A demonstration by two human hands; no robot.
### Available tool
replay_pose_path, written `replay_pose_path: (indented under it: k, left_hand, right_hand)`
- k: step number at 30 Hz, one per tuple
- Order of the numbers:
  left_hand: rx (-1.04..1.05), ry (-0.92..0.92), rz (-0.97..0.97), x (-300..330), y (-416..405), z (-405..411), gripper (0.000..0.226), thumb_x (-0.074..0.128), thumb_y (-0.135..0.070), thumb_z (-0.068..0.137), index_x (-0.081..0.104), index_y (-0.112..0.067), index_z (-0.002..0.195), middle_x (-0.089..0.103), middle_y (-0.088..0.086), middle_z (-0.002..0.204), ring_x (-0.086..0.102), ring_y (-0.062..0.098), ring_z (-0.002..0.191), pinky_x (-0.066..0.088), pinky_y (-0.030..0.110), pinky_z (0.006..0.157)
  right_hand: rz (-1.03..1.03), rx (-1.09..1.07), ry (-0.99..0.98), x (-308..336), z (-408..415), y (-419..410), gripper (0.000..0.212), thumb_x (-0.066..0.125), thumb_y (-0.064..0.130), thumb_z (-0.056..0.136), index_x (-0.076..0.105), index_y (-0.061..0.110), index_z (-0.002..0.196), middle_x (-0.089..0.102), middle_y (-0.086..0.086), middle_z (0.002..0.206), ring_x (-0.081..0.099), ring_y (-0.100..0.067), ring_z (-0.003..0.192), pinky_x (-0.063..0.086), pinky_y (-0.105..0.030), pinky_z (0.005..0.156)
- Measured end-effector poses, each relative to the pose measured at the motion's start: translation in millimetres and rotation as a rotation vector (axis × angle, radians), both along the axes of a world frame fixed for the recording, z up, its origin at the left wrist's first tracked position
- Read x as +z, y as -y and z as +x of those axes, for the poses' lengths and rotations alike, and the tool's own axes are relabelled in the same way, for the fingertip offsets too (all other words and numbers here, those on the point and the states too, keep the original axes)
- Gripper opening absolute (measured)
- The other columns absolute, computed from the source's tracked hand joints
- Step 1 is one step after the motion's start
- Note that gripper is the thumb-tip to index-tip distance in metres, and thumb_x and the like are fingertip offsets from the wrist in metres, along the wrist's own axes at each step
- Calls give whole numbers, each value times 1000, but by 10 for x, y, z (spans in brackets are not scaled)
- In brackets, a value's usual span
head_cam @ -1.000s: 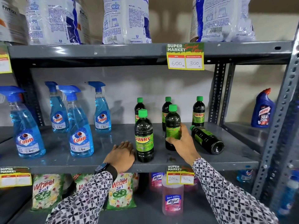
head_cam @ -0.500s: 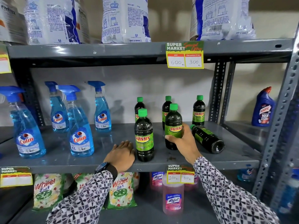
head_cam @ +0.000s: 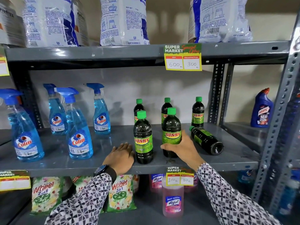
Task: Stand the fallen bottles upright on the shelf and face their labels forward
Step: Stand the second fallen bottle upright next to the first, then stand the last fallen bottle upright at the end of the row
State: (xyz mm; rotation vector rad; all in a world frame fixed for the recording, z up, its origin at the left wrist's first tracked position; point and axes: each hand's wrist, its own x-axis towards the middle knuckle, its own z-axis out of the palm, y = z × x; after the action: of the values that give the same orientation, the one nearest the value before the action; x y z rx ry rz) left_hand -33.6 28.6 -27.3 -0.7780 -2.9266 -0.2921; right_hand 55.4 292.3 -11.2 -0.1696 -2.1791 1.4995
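Several dark Sunny bottles with green caps stand on the grey middle shelf (head_cam: 100,164). My right hand (head_cam: 181,150) grips the lower body of an upright front bottle (head_cam: 171,127), whose Sunny label faces forward. To its left stands another front bottle (head_cam: 143,138), label forward. My left hand (head_cam: 121,155) lies flat on the shelf, fingers touching that bottle's base. One bottle (head_cam: 206,140) lies on its side to the right, cap toward the back, base toward me. Three more bottles (head_cam: 197,112) stand upright in the back row.
Blue Colin spray bottles (head_cam: 79,137) fill the shelf's left half. A blue Harpic bottle (head_cam: 261,109) stands on the neighbouring right shelf. White bags (head_cam: 123,21) sit on the top shelf. Wheel packets (head_cam: 121,195) and pink Lizol bottles (head_cam: 172,198) are below. Metal uprights (head_cam: 215,95) bound the right side.
My right hand has turned the held bottle, so its Sunny label has come round to the front. My left hand and the lying bottle have stayed put.
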Motion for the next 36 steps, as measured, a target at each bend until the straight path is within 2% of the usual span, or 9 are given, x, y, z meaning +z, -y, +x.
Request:
replay_pose_path:
  k: [7, 14, 18, 20, 22, 25, 27, 31, 36]
  left_hand:
    - [0, -8, -2, -26, 7, -31, 61, 21, -41, 106, 23, -18, 162, 19, 6, 172, 15, 21, 160, 11, 46, 130]
    - [-5, -13, -2, -46, 7, -49, 61, 20, -41, 106, 21, -20, 163, 19, 6, 172, 15, 21, 160, 11, 48, 130]
    - [-13, -26, -68, -93, 29, -114, 69, 12, -47, 100, 19, -20, 163, 17, 6, 173, 13, 22, 161, 11, 49, 130]
    - [-13, -38, -94, -113, 33, -146, 72, 10, -48, 98, 18, -19, 163, 16, 6, 173, 12, 23, 161, 11, 50, 130]
    - [-17, -44, -106, -129, 35, -164, 71, 11, -48, 99, 16, -18, 163, 15, 7, 173, 12, 23, 161, 11, 51, 130]
    - [-21, -56, -122, -152, 43, -180, 71, 10, -48, 98, 16, -19, 164, 15, 6, 173, 12, 23, 161, 12, 51, 129]
    - [-17, -56, -131, -146, 41, -181, 65, 16, -44, 104, 15, -19, 164, 14, 6, 173, 12, 24, 161, 12, 51, 129]
    - [-25, -71, -159, -119, 21, -144, 61, 19, -39, 106, 15, -19, 164, 13, 7, 173, 11, 25, 161, 12, 51, 129]
    - [-24, -75, -159, -88, 21, -106, 59, 21, -37, 107, 17, -20, 164, 14, 6, 173, 11, 24, 161, 12, 51, 129]
  right_hand:
    - [-43, 121, -13, -42, 213, 15, 86, 104, 31, 49, 61, 21, 123, 80, -3, 107, 78, -20, 99, 64, -37, 87]
    - [-69, 151, -27, -20, 275, 37, 82, 105, 26, 55, 61, 21, 124, 80, -4, 110, 78, -21, 102, 64, -36, 88]
    - [-93, 215, -77, 143, 497, 42, 63, 89, 33, 81, 57, 25, 135, 75, 5, 122, 72, -1, 108, 58, -23, 96]
    - [-138, 117, -222, 317, 612, -55, 54, 76, 37, 88, 59, 24, 137, 72, 5, 121, 71, -2, 108, 57, -21, 94]
    - [-68, -111, -310, 497, 636, -258, 42, 77, 32, 92, 64, 20, 131, 73, 2, 112, 71, -13, 104, 59, -30, 93]
    - [294, -456, -68, 704, 562, -693, 31, 77, 30, 94, 68, 14, 119, 72, 0, 99, 69, -17, 87, 58, -36, 81]
    - [390, -432, 285, 789, 499, -931, 36, 80, 41, 89, 62, 12, 101, 66, -7, 91, 65, -19, 75, 58, -37, 74]
    - [29, -205, 705, 867, 471, -1105, 54, 84, 44, 86, 57, 8, 115, 69, -16, 107, 72, -34, 94, 59, -50, 94]
    - [-11, -184, 697, 855, 444, -1043, 50, 88, 39, 82, 57, 10, 106, 68, -18, 100, 69, -30, 81, 63, -46, 89]
